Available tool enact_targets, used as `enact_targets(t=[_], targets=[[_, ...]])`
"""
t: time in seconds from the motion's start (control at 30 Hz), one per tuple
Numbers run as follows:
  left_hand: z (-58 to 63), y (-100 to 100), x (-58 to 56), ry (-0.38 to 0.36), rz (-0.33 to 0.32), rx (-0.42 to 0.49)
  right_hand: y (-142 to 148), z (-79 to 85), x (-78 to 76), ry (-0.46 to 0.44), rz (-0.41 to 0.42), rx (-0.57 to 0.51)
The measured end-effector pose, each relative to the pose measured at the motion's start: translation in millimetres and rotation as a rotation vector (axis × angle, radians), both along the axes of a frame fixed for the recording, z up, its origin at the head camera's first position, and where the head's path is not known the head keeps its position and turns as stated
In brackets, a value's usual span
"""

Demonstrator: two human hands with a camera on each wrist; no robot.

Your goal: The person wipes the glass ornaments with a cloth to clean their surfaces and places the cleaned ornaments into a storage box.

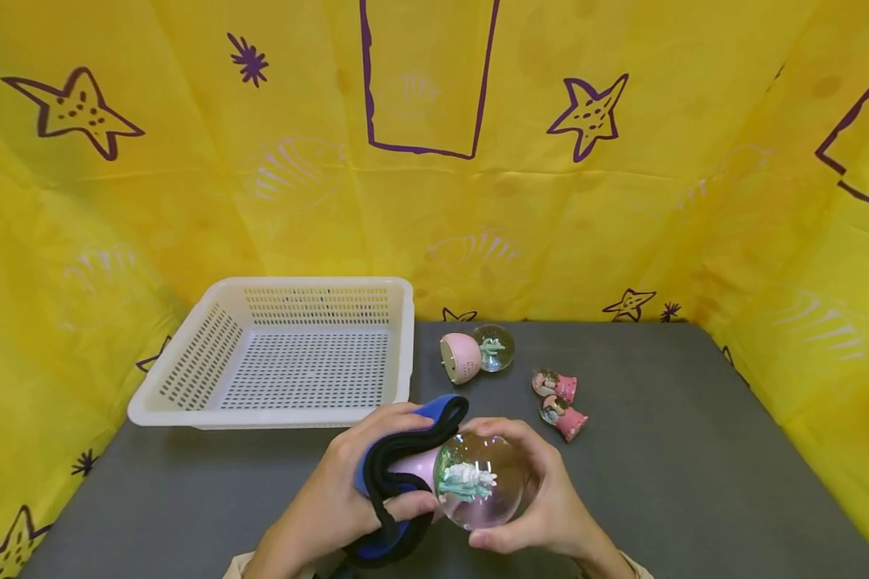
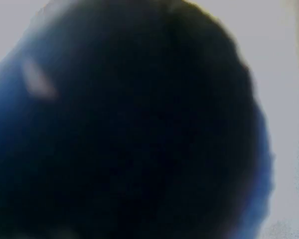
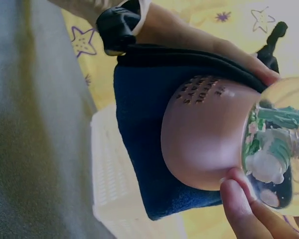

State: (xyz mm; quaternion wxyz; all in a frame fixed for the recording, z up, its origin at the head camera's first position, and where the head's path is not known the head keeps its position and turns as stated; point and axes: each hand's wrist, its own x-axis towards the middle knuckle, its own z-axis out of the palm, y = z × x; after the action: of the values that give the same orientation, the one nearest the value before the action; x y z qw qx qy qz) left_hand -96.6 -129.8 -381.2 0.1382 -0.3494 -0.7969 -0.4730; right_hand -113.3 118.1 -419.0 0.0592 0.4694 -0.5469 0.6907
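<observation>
A snow globe (image 1: 471, 466) with a pink base lies on its side between both hands, its clear ball toward the right. Green and white figures show inside. My left hand (image 1: 336, 490) grips a blue cloth with black edging (image 1: 382, 462), folded around the base. Fingers and thumb of my right hand (image 1: 553, 494) hold the ball from the right. In the right wrist view, the pink base (image 3: 209, 139) bears dark raised lettering, with the blue cloth (image 3: 139, 129) behind it. Dark, blurred cloth (image 2: 139, 124) fills most of the left wrist view.
A white perforated basket (image 1: 275, 418) stands at the left on the grey table (image 1: 666, 450). Behind the hands lies another pink-based snow globe (image 1: 463, 359). Right of that are two small pink snow globes (image 1: 569, 420). A yellow patterned curtain (image 1: 434, 217) borders the table.
</observation>
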Motion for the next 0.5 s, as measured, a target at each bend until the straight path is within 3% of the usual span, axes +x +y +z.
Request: enact_targets(t=[0.13,0.27,0.5], targets=[[-0.3,-1.2,-2.7,-0.064,-0.015,0.059,-1.0,0.6,0.1,0.034,-0.014,0.034],[-0.2,-4.7,-5.9,-0.203,-0.023,0.107,-2.2,2.4,-0.6,0.082,0.0,0.063],[-6.5,-17.4,-14.0,-0.433,-0.126,0.126,-2.4,4.4,-2.4,0.091,0.082,0.043]])
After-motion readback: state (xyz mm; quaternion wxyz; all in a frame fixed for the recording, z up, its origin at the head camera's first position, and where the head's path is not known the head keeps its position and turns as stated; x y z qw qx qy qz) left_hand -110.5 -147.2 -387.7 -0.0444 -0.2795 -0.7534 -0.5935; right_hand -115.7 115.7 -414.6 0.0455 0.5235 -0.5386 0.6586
